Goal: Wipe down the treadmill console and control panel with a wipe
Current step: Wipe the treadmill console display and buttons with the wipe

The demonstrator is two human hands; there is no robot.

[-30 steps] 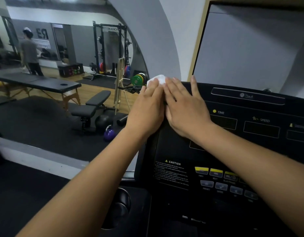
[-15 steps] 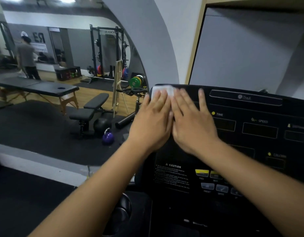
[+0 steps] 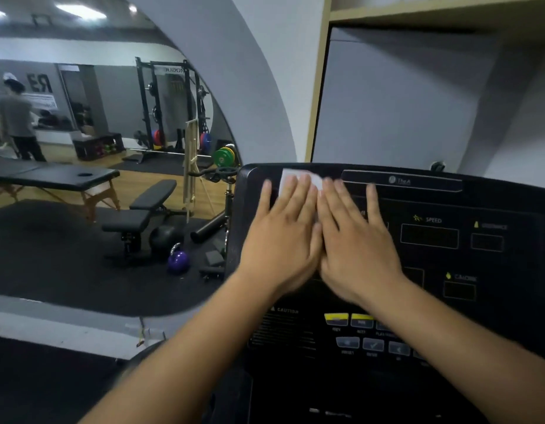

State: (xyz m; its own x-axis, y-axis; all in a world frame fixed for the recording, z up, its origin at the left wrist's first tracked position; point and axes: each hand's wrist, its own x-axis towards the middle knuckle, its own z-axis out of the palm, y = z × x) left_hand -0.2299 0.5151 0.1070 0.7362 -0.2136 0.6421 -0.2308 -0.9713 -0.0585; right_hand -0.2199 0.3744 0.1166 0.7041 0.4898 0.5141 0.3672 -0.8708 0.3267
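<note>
Black treadmill console (image 3: 448, 240), left hand (image 3: 283, 234) and right hand (image 3: 354, 240) side by side, touching, flat with straight fingers near its top left corner, white wipe (image 3: 300, 180) pressed beneath the fingertips, top edge showing

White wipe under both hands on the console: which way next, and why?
Probably slide the white wipe rightward across the black treadmill console, left hand and right hand pressing flat: it sits at the top left corner, with the SPEED display farther right.
</note>
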